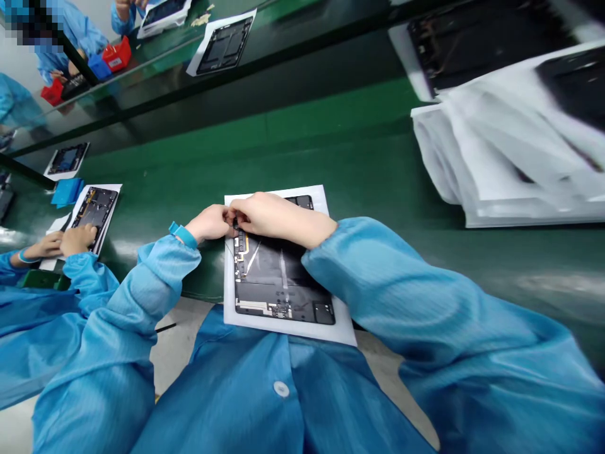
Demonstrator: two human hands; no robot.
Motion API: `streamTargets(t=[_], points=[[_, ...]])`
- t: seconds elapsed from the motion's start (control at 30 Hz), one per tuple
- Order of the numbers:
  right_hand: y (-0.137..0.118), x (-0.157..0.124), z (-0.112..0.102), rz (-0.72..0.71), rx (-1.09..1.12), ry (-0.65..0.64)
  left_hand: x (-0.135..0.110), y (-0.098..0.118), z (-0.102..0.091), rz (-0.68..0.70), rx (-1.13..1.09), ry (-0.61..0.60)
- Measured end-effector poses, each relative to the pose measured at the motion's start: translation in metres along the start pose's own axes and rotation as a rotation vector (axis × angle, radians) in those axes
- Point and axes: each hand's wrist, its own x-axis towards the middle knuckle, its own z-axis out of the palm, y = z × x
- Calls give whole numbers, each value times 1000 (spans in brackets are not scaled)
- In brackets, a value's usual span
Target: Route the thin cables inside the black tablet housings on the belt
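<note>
Blue coat (246, 391) and sleeves fill the foreground as a worker bends over a black panel (265, 265), which lies flat on a white sheet (288, 331) at the worktop's near edge, the sheet jutting past it toward the lap. The panel's long axis runs away from the wearer, one short end facing the coat, the other partly hidden beneath an arm. Yellow and white strips line its left side. At its far left corner, the left hand (211, 222), a blue band (183, 234) at the wrist, meets the right hand (265, 216); both have fingertips drawn narrow, though whether they grip anything cannot be told.

Green and glossy, the worktop (179, 170) stretches left and right. White wraps (472, 157) with blurred dark panels are piled at right. Left, a co-worker's hands (78, 239) rest on a second panel (99, 205), near blue pads (67, 192). Beyond, a shelf bears another panel (225, 45); past it, blue-clad people sit by red bins (116, 54).
</note>
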Motion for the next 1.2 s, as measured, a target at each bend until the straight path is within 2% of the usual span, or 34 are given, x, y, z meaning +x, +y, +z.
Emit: streamTargets(t=[0.3, 0.53, 0.63, 0.73, 0.83, 0.97, 1.2], points=[[0, -48, 20, 7, -179, 99, 8, 9, -12, -5, 173, -70], [5, -57, 29, 1, -258, 153, 0, 25, -10, 162, 501, -7], [5, -58, 29, 1, -253, 150, -5, 31, -7, 200, 597, -20], [5, -59, 29, 5, -238, 155, -9, 32, -5, 241, 663, 16], [6, -59, 30, 13, -222, 163, -7, 29, -5, 316, 672, 25], [10, -59, 31, 4, -205, 181, 1, 25, -7, 422, 618, -48], [13, -61, 29, -1, -193, 162, 9, 31, -3, 404, 600, -73]])
